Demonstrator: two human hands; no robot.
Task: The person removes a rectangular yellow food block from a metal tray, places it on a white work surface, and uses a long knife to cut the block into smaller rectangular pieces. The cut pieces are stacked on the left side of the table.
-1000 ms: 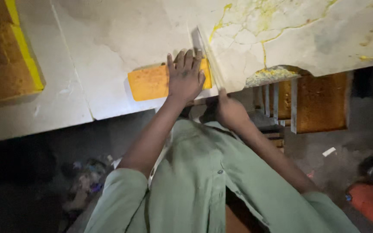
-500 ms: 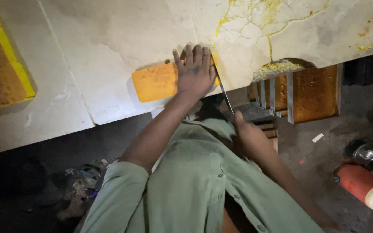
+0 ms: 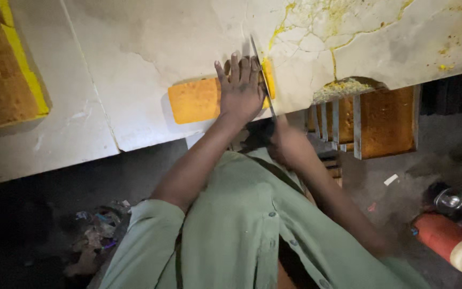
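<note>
- Head view: the left hand [image 3: 241,88] lies flat, fingers spread, pressing the orange sponge cake slab [image 3: 196,100] near the tabletop [image 3: 151,48] edge.
- The right hand [image 3: 287,144] is closed around the handle of a long knife [image 3: 261,72], its blade upright against the slab's right end.
- The slab looks soft, light and crumbly; it is best held by a broad, gentle palm from above, not pinched.
- Another large cake block [image 3: 4,69] sits far left; a wooden rack [image 3: 370,120] holds more beneath the tabletop.

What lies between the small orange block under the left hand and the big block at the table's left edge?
Only bare white tabletop with a crack line separates the small block from the big block, in the head view.
</note>
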